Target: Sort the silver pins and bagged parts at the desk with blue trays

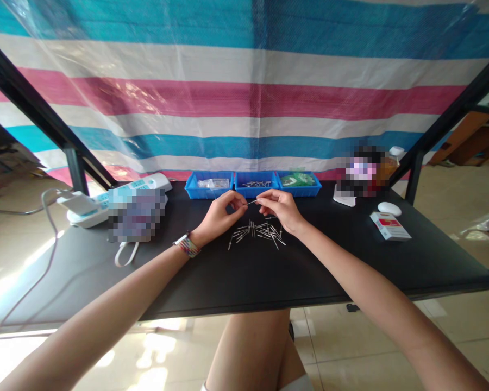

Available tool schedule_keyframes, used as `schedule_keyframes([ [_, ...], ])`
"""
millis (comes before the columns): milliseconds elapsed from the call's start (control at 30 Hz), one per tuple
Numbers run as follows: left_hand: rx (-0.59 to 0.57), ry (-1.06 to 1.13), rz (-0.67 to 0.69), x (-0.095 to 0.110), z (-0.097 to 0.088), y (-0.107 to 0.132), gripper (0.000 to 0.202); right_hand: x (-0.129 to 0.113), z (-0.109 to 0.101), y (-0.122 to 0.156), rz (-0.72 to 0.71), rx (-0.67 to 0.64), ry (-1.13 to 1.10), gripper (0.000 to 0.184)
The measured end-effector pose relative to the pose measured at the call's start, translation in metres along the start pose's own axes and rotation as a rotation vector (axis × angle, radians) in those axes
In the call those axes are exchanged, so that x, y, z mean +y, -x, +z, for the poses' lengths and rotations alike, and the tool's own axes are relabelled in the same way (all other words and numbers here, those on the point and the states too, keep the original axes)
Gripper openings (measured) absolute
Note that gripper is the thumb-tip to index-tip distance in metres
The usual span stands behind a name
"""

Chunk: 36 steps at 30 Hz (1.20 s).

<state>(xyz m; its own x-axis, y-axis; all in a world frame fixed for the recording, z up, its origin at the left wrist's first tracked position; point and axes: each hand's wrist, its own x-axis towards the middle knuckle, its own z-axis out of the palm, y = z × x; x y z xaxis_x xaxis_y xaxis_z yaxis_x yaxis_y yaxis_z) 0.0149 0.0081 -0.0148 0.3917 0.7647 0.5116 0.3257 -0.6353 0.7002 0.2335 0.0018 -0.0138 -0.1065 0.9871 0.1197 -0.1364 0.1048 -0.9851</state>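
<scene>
Above the black table, just in front of the blue bins, my left hand (224, 213) and my right hand (281, 207) meet with pinched fingers. One thin silver blind rivet (251, 202) spans the small gap between their fingertips, an end in each hand. Below my hands lies a loose spread of similar blind rivets (264, 231) on the tabletop. More slim metal pieces lie in the middle blue bin (256, 192). Clear plastic material fills part of the left blue bin (209, 193), and green-and-white pieces lie in the right blue bin (300, 191).
A white power strip (158, 183) with a plugged-in charger and cable stands at the left, beside a blurred item (136, 214). At the right are a small box (390, 226), a white rounded object (389, 208) and a bottle (394, 157). A striped sheet (244, 103) hangs behind.
</scene>
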Motion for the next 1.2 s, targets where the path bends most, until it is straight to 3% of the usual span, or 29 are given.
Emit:
schedule_keyframes([
  [133, 0.020, 0.006, -0.008, -0.0028, 0.0006, 0.0000, 0.020, 0.0010, 0.0000, 0.0007, 0.014, -0.017, 0.001, 0.037],
  [333, 0.059, -0.039, -0.073, -0.0055, 0.0005, -0.0004, 0.033, 0.0010, 0.0010, 0.0022, -0.103, -0.049, 0.034, 0.036],
  [533, 0.023, -0.036, -0.074, -0.0063, -0.0001, 0.0008, 0.041, 0.0003, 0.0016, 0.0039, -0.144, -0.072, 0.086, 0.037],
  [900, 0.035, 0.012, 0.032, -0.0010, -0.0010, 0.0003, 0.022, 0.0071, -0.0033, 0.0002, -0.141, -0.078, 0.102, 0.048],
  [1200, 0.070, -0.039, 0.000, -0.0050, 0.0009, -0.0002, 0.029, 0.0022, 0.0011, 0.0062, -0.102, -0.093, 0.047, 0.035],
])
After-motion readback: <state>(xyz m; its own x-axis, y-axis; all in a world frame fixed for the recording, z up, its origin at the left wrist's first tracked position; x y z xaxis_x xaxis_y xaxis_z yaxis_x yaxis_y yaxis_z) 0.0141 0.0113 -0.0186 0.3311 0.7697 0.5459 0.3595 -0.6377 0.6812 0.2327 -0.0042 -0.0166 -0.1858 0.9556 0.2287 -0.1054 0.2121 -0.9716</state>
